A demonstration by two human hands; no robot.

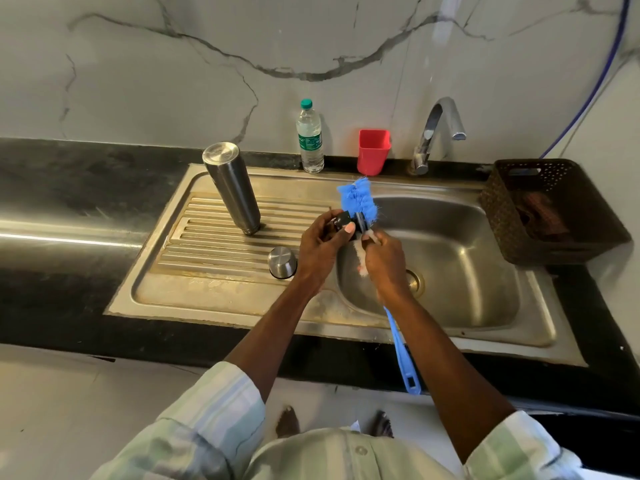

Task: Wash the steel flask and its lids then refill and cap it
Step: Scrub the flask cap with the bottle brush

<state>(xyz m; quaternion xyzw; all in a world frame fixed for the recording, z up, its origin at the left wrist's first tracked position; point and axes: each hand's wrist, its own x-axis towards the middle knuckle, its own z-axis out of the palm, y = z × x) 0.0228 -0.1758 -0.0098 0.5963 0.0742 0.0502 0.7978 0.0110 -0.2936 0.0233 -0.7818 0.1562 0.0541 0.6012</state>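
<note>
Now black lid (343, 221), bristly blue brush (358, 200)

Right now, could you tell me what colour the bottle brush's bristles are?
Bright blue; the bottle brush shows clearly in the head view, gripped by the right hand.
</note>
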